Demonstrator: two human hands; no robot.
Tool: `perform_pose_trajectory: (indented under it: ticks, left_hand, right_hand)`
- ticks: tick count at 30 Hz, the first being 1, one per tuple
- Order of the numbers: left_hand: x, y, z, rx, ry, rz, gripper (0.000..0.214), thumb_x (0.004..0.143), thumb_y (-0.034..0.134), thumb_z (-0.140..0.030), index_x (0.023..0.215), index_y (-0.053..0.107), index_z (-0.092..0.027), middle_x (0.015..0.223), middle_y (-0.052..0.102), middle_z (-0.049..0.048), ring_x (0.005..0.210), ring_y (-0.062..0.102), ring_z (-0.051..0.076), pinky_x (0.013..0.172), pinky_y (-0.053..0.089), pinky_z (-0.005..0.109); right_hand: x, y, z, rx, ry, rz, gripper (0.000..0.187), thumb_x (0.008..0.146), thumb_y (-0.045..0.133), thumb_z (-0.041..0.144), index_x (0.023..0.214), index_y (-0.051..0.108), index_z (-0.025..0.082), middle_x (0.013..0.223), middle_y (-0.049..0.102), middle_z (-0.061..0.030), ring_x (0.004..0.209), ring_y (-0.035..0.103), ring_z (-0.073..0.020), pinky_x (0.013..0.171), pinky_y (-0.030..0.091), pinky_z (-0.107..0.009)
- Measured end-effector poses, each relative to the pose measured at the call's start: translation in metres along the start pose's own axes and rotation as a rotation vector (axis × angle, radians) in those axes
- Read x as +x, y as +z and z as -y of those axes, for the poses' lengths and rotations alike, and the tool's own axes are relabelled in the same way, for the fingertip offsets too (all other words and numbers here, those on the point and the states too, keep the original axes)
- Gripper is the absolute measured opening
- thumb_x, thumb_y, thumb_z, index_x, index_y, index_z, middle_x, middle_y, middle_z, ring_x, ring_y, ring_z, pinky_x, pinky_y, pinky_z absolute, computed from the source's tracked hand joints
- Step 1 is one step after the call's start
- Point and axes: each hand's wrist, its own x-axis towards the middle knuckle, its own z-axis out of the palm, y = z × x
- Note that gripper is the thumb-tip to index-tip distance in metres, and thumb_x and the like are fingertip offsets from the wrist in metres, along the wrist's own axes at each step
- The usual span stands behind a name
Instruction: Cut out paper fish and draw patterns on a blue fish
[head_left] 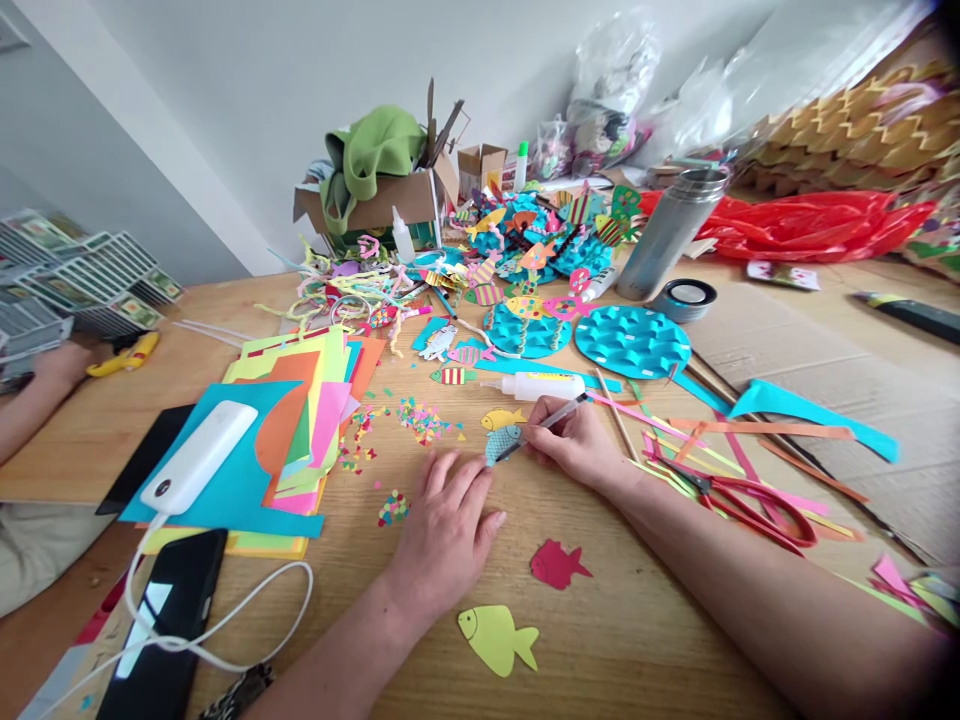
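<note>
My left hand lies flat on the wooden table, fingers spread, its fingertips pressing the edge of a small blue paper fish. My right hand is closed on a pen whose tip touches that blue fish. A yellow paper fish lies just above it. Nearer me lie a red paper fish and a larger yellow paper fish. A white glue bottle rests on its side just beyond my right hand.
A stack of coloured paper with a white power bank lies left, a black phone and cable near me. Red scissors and paper strips lie right. Blue paper discs, a metal bottle and boxes stand behind. Another person's arm is at left.
</note>
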Motion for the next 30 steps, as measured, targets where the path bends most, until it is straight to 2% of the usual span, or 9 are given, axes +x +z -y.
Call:
perform_pose_trajectory:
  ticks: [14,30]
  left_hand:
    - [0.0019,-0.0038,-0.0023,-0.016,-0.019,-0.005,0.029,0.09,0.058,-0.025,0.118,0.059,-0.016,0.13,0.056,0.0115,0.128,0.042,0.031,0.11,0.038,0.055]
    - [0.0014,-0.0025,-0.0016,-0.029,-0.026,-0.007,0.03,0.091,0.057,-0.024,0.12,0.057,-0.017,0.128,0.055,0.0116,0.128,0.042,0.031,0.109,0.038,0.055]
  right_hand:
    - [0.0011,0.0005,-0.0012,-0.02,-0.015,-0.001,0.018,0.071,0.064,0.035,0.069,0.056,0.019,0.055,0.059,0.0004,0.044,0.048,-0.0103,0.041,0.037,-0.023]
    - [0.0008,0.0007,-0.002,0.005,-0.004,0.011,0.018,0.072,0.065,0.035,0.07,0.055,0.02,0.055,0.059,0.0007,0.043,0.049,-0.0106,0.041,0.037,-0.023]
